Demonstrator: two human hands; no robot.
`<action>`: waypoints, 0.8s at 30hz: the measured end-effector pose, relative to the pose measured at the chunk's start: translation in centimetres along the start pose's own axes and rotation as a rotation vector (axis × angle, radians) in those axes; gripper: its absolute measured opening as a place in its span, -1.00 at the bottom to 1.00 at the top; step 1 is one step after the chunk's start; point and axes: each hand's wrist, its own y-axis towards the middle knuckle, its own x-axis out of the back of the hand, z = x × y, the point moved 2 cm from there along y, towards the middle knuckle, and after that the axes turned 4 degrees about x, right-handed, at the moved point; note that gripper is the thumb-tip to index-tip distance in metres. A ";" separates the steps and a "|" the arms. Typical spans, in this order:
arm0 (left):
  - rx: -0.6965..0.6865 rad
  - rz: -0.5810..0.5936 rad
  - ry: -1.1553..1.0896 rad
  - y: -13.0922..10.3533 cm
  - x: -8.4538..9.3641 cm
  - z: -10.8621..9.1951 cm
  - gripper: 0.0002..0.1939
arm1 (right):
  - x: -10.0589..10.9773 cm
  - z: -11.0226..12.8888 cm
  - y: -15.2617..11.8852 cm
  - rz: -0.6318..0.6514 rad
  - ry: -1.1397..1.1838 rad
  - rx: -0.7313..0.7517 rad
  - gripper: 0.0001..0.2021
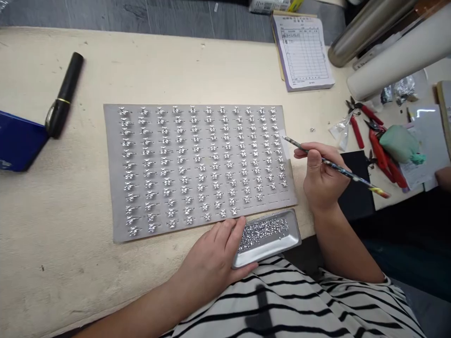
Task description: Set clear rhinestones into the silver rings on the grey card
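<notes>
so the pale table (158, 70) is stretching out under pretty much everything here, and the flat grey board (116, 164) is lying on it, just ahead of the left hand (211, 256) and off to the left of the right hand (322, 176). a long white roll (398, 58) is jutting in ahead of and to the right of the right grip, and the receipt pad (303, 54) is lying well ahead of that same grip. the dark blue item (21, 141) is sitting far off to the left of both hands. the small metal tray (262, 251) is resting right in the left grip: that hand is clasping its left end, thumb along the near side, fingers reaching over to the board's near edge. the right hand is pinching a thin patterned stick (347, 172), whose tip is pointing left to the board's right edge; can't tell if it's touching. red-handled pliers (385, 157) are lying to the right of that grip, by a green bundle (401, 143). rows of little silver pieces (202, 167) are standing on the board ahead of the left grip, and tiny sparkly stones (262, 232) are sitting in the tray, just right of the left fingers.
</notes>
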 end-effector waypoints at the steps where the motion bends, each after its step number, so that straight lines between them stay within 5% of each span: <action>1: -0.002 -0.001 -0.001 0.0 0.1 0.0 -0.26 | 0.0 0.0 -0.1 0.007 -0.017 0.002 -0.84; 24: -0.011 -0.023 0.040 0.3 0.4 -0.2 -0.29 | -0.2 0.1 -0.1 0.026 -0.054 -0.019 -0.82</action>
